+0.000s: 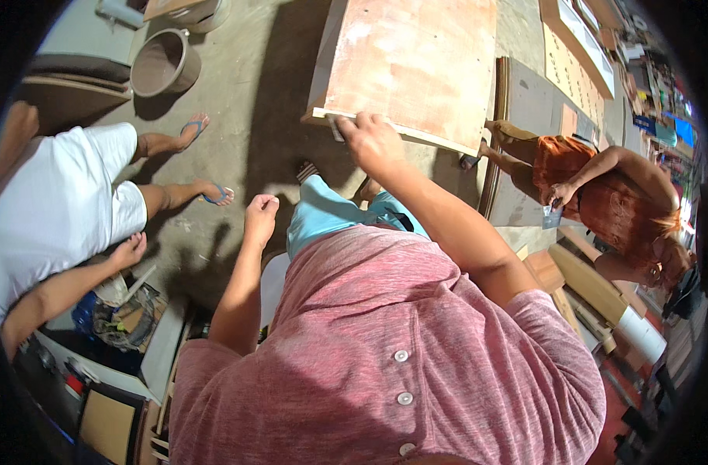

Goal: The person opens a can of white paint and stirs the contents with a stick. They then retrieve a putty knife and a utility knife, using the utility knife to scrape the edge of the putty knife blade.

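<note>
A large wooden box-like piece stands in front of me, its pale plywood top smeared with whitish patches. At its near left corner, my right hand is closed around a small flat greyish piece, which touches the near edge. Most of that piece is hidden by the fingers, so its kind cannot be made out. My left hand hangs beside my left thigh, apart from the box. Its fingers are curled together, and whatever may be between them is hidden.
A person in white is at my left; another in orange is at right, holding a small object. A grey bucket stands far left. Stacked boards lie right of the box. A bin of tools and scraps sits lower left.
</note>
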Demonstrator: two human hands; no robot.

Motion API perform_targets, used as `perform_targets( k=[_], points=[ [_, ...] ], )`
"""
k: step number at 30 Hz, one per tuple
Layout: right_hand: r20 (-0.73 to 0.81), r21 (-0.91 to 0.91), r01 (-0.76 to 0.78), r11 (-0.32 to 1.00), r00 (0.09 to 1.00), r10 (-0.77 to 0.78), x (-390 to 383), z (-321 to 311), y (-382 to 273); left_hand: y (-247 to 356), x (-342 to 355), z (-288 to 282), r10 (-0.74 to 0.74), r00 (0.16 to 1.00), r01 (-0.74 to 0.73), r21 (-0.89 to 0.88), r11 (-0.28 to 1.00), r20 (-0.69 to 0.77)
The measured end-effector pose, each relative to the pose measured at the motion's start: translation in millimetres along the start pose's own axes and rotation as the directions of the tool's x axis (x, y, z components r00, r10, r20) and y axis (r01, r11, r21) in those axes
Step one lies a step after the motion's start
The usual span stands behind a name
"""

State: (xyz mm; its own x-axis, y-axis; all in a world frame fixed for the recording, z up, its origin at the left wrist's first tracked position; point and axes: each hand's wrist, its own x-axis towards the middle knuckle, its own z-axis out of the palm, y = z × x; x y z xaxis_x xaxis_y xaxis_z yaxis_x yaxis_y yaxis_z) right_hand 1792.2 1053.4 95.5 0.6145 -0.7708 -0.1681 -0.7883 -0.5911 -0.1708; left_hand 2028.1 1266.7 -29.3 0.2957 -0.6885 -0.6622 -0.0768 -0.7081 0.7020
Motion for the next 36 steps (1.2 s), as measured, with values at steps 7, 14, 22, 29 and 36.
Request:
perform_targets(
  k=[7, 14, 22, 29, 36],
  points=[
    [-0.014, 0.006, -0.067, 0.998, 0.998, 0.067, -14, -6, 13, 32, -5, -10, -0.113, 0.993, 0.116, -0.081, 0.99, 0.041],
    [0.012, -0.061, -0.175, 0.983, 0.984, 0.176, -68, 2, 73, 14, 3, -12, -0.025, 0.993, 0.026, -0.002, 1.0, 0.114],
    [0.064, -0.11, -0.279, 0.954, 0.956, 0.287, -112, -13, 127, 21, 11, 6, -0.039, 0.995, 0.032, 0.077, 0.996, 0.091],
    [0.136, -0.134, -0.458, 0.879, 0.87, 0.474, -174, -30, 200, 34, 9, 35, -0.018, 0.994, 0.005, 0.12, 0.993, 0.109],
    [0.139, -0.227, -0.575, 0.786, 0.779, 0.611, -206, -43, 242, 80, 2, 60, 0.051, 0.998, -0.054, 0.186, 0.981, 0.022]
  ],
)
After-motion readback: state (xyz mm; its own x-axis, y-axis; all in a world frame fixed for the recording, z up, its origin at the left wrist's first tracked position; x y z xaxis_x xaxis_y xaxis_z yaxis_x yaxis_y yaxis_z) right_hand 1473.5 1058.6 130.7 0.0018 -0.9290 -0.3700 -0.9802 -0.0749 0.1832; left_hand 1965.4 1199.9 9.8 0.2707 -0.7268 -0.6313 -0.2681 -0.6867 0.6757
